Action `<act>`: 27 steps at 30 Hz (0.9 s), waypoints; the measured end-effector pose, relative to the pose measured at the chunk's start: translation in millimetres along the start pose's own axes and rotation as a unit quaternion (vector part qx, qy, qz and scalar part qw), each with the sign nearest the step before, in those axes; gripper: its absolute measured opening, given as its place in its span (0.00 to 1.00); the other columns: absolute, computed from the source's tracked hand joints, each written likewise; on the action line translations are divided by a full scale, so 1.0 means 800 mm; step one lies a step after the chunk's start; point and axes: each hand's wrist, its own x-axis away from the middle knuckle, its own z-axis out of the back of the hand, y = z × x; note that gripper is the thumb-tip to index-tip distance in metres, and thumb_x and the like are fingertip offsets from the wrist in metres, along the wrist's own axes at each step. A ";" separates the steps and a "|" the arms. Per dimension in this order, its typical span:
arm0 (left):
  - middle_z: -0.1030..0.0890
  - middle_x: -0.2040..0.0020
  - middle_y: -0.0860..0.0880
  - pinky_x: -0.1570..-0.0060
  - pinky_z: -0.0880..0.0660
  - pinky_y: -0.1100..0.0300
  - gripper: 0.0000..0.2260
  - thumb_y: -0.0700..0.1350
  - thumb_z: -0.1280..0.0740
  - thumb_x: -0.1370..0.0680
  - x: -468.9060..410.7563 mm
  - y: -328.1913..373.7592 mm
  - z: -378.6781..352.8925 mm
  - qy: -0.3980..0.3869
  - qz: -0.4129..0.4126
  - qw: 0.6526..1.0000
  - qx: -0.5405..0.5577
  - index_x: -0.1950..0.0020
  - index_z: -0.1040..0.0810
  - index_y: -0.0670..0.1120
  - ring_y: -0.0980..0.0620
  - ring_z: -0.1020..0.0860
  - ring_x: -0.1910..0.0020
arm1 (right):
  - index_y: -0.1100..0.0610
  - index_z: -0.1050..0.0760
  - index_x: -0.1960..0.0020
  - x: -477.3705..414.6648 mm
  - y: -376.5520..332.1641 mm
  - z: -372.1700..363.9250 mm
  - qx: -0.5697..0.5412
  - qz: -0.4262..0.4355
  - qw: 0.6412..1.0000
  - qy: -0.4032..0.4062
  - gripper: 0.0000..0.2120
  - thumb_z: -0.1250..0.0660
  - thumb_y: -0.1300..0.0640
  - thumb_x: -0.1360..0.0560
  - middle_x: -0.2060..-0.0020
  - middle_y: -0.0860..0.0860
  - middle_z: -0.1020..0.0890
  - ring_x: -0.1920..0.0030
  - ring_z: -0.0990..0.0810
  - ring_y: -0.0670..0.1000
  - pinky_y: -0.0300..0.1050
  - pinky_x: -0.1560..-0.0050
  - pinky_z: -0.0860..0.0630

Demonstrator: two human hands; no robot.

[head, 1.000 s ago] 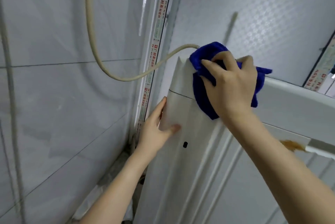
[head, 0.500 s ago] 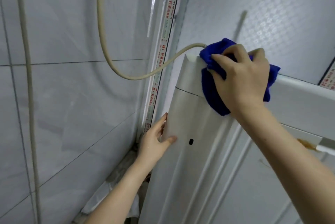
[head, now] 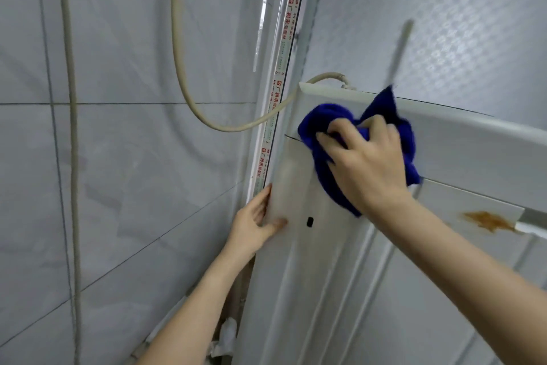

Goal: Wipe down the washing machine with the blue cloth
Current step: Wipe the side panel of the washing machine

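The white washing machine (head: 325,290) fills the lower right, seen from its side near the back corner. My right hand (head: 364,166) presses the bunched blue cloth (head: 322,125) flat against the upper side panel, just below the top rim. My left hand (head: 254,224) rests on the machine's rear left edge, thumb on the panel and fingers wrapped behind it, close to a small black hole (head: 310,221). A brown rust-like stain (head: 488,221) marks the panel to the right.
A beige hose (head: 189,92) loops from the wall to the machine's top back corner. A grey tiled wall (head: 124,157) is at the left, with a thin pipe (head: 71,128) running down it. A taped white frame strip (head: 281,74) stands in the corner. Debris lies in the gap below.
My right hand has slid the cloth down from the top corner onto the side panel, uncovering the hose fitting. My left hand keeps its place on the rear edge.
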 end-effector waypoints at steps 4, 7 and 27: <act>0.24 0.39 0.57 0.47 0.27 0.75 0.33 0.30 0.25 0.29 -0.008 -0.010 -0.002 0.030 -0.041 0.998 0.042 0.30 0.31 0.52 0.76 0.24 0.48 | 0.56 0.19 0.51 0.031 0.004 0.009 -0.038 -0.021 0.999 -0.029 0.06 0.35 0.59 0.23 0.52 0.52 0.20 0.61 0.29 0.58 0.55 0.62 0.30; 0.25 0.33 0.55 0.40 0.28 0.73 0.32 0.30 0.26 0.28 -0.004 -0.037 -0.017 0.055 -0.102 0.991 0.066 0.32 0.31 0.55 0.75 0.25 0.44 | 0.58 0.21 0.54 0.147 -0.053 0.010 -0.058 0.079 0.991 -0.091 0.03 0.34 0.62 0.25 0.56 0.52 0.21 0.65 0.33 0.55 0.52 0.66 0.35; 0.42 0.22 0.62 0.25 0.43 0.62 0.44 0.46 0.22 0.29 0.041 -0.064 -0.040 0.101 -0.171 0.975 -0.103 0.20 0.44 0.57 0.62 0.41 0.24 | 0.55 0.19 0.41 0.201 -0.014 0.023 -0.041 0.116 0.991 -0.051 0.11 0.35 0.55 0.21 0.50 0.52 0.18 0.64 0.29 0.58 0.55 0.63 0.29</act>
